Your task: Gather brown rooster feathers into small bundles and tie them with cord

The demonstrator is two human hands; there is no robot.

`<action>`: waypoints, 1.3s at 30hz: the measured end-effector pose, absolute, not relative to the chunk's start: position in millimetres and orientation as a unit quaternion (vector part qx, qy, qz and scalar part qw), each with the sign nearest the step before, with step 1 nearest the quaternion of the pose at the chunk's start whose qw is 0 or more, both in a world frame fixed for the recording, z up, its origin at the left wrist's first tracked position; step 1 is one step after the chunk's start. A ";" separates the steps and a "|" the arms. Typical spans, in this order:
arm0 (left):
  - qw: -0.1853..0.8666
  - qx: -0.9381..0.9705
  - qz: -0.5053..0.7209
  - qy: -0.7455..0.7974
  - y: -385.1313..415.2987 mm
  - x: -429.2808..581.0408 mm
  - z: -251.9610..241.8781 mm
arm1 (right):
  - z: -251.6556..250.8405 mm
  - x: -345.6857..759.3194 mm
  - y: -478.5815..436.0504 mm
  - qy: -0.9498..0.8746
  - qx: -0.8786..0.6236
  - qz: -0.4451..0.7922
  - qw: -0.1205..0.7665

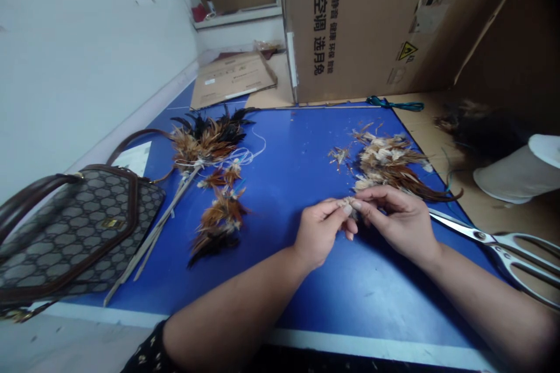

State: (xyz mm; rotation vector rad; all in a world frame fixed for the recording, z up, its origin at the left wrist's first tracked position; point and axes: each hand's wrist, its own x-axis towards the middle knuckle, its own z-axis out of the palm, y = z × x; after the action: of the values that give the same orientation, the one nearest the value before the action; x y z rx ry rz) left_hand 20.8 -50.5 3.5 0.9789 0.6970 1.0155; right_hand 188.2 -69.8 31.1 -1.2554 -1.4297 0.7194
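Over the blue table mat, my left hand (321,228) and my right hand (396,218) meet with thumbs and fingertips pinched together. Between them is a small pale feather (347,203), mostly covered by the fingers. Just beyond my right hand lies a pile of brown and cream feathers (385,160), with loose bits of feather (340,155) beside it. To the left, small bunches of brown feathers (223,213) rest on the mat. Further back, a larger bundle of black and brown feathers (212,137) is fixed to thin sticks (153,233), with white string around it.
Metal scissors (481,236) lie at the right, near my right forearm. A white spool (520,172) stands behind them. A patterned handbag (83,227) occupies the left edge. A large cardboard box (367,29) rises at the back, with a teal cord (396,104) before it.
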 end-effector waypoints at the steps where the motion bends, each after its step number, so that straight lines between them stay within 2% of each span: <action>1: 0.717 0.427 0.460 0.302 -50.1 21.4 3.1 | 30.6 188.1 -69.9 -0.597 -0.521 0.306 0.528; 8: 0.764 0.379 0.438 0.286 -48.6 21.2 10.3 | 32.2 191.1 -65.7 -0.639 -0.486 0.274 0.530; 16: 0.775 0.366 0.415 0.305 -49.5 21.1 8.7 | 33.9 193.9 -60.3 -0.622 -0.485 0.360 0.499; 22: 0.806 0.365 0.371 0.283 -50.2 19.5 9.7 | 30.2 194.4 -59.6 -0.625 -0.476 0.369 0.497; 32: 0.801 0.374 0.355 0.303 -47.5 15.0 7.6 | 29.5 202.9 -59.2 -0.690 -0.462 0.340 0.441; 39: 0.813 0.370 0.325 0.311 -46.9 13.1 10.0 | 29.2 203.7 -58.0 -0.692 -0.461 0.325 0.450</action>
State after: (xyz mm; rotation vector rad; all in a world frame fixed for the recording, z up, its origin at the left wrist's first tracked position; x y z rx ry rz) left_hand 13.1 -46.9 10.0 0.7890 0.6639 0.6943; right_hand 203.7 -58.0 29.2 -1.1405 -1.7121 0.8048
